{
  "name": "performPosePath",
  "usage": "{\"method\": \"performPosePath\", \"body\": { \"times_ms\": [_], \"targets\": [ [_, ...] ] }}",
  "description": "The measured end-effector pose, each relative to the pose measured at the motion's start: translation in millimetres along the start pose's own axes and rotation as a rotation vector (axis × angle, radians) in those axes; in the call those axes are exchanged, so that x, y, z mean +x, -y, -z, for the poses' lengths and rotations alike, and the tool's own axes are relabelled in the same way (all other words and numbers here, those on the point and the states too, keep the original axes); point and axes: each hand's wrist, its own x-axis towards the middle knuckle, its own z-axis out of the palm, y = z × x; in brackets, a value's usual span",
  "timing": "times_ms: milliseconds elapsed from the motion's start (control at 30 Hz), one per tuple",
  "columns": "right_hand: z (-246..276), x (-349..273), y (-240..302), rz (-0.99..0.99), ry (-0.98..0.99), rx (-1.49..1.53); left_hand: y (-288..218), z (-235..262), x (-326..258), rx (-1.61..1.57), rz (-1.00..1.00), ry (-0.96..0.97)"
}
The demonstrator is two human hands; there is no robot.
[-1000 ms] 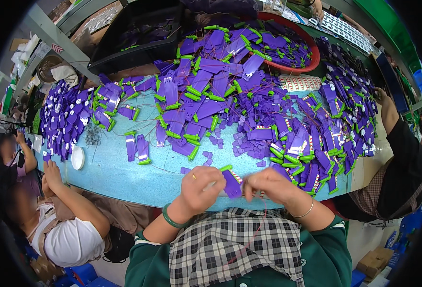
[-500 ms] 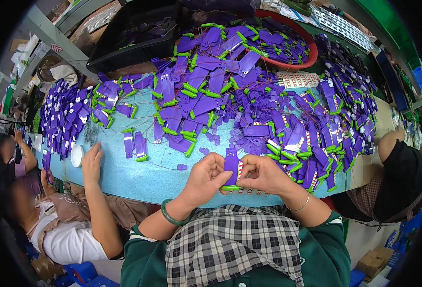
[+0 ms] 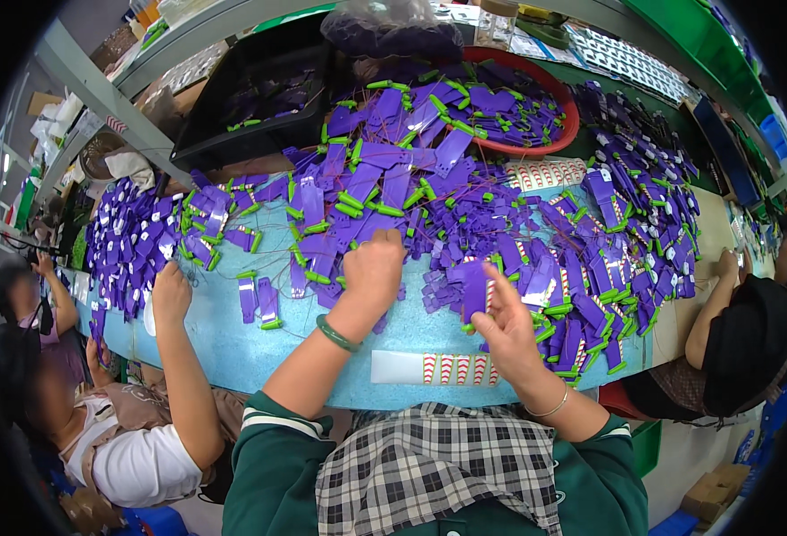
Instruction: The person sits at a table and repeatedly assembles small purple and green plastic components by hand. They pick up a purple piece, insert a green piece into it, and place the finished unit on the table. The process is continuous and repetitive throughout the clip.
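Note:
My left hand (image 3: 371,272) reaches forward with a green bangle on its wrist; its fingers are curled into the heap of purple tags with green ends (image 3: 384,192) and seem closed on one of them. To the right, my right hand (image 3: 503,323) holds a single purple tag (image 3: 475,288) upright between thumb and fingers. A white sticker strip with red and white marks (image 3: 429,367) lies on the blue table surface (image 3: 233,348) just in front of both hands.
A red basin (image 3: 561,134) of tags and a black crate (image 3: 250,98) stand at the back. More tags pile at the right (image 3: 625,232) and left (image 3: 130,237). A neighbour's hand (image 3: 170,295) rests on the table at left; another person (image 3: 750,339) sits at right.
Both hands were together at the near edge working one tag. Now my left hand has gone forward into the heap and my right hand has moved right with a tag. The sticker strip now shows.

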Motion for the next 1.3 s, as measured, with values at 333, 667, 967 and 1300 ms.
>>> {"method": "performPosePath", "body": {
  "times_ms": [333, 667, 967, 1300],
  "targets": [
    [6.4, 5.3, 0.6, 0.073, 0.087, -0.227, 0.0, 47.3, -21.2, -0.331, -0.288, -0.274],
    [-4.2, 5.5, -0.5, 0.199, 0.087, -0.444, -1.3, 52.2, -87.2, -1.428, 0.054, 0.040],
    [-12.4, -2.2, 5.6, 0.333, 0.160, -0.698, 6.7, 33.6, -95.8, -1.753, 0.253, 0.187],
    [-4.3, 4.6, 15.8, -0.205, 0.553, -0.600, -11.5, 41.3, -122.9, -1.593, 0.372, 0.443]
  ]
}}
